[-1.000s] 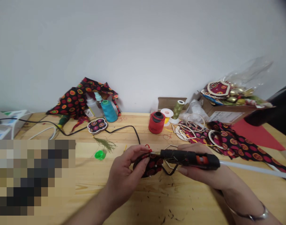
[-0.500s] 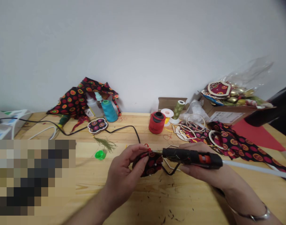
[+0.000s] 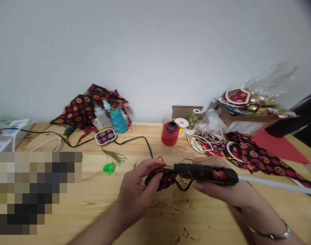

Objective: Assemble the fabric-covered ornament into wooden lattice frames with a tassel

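Note:
My left hand pinches a small fabric-covered ornament, black with red and pink circles and a red loop on top, just above the wooden table. My right hand grips a black hot glue gun with an orange trigger, lying sideways. Its nozzle points left and meets the ornament's upper edge. A clear glue stick juts out of the gun's back toward the right. The gun's wire stand hangs under the barrel.
Behind the hands stand a red thread spool, a teal spool, glue bottles, a finished ornament with tassel and a green cap. Patterned fabric and wooden frames lie right. A black cord crosses the table.
The glue gun shifted slightly left and back toward the ornament after drifting right. My left hand kept the ornament in nearly the same place, turning it slightly.

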Motion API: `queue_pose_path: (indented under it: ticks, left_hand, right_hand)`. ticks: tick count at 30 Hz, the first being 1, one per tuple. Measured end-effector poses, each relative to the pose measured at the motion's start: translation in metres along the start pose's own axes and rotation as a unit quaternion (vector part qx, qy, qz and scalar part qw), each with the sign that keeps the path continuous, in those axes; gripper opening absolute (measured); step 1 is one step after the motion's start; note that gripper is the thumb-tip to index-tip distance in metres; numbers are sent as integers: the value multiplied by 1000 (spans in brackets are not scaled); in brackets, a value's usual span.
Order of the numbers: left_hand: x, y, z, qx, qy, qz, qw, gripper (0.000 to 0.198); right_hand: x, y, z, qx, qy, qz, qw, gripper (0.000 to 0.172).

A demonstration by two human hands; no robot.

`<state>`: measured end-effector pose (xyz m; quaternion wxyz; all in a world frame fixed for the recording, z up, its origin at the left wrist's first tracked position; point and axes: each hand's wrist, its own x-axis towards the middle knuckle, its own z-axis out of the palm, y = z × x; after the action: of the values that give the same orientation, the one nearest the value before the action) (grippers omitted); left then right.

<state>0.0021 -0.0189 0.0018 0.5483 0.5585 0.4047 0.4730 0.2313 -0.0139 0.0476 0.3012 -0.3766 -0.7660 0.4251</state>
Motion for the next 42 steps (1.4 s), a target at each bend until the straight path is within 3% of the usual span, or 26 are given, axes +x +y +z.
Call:
queue_pose_path:
  ticks: [16,25,30,36,39,42]
  left_hand:
    - [1,2,-2,11,54,-16,998,18]
    - [3,5,-1,3,72,-4,997,16]
    - [7,11,-1,-7,127,12,992,16]
    - [26,26,-17,-111,240,-4,964,24]
    - [36,30,-30,-177,289,18,941,23]
    - [42,29,-40,-224,299,16,927,22]
  right_hand:
    - [-4,7,-5,-19,3,20,1000,11]
    - [-1,8,-6,-12,3,16,1000,16]
    - [1,6,-6,-22,24,-22,999,20]
    - [2,10,3,-135,44,-1,990,17]
    - [5,15,16,-234,49,1,971,9]
    - [10,19,30,-325,20,43,944,15]
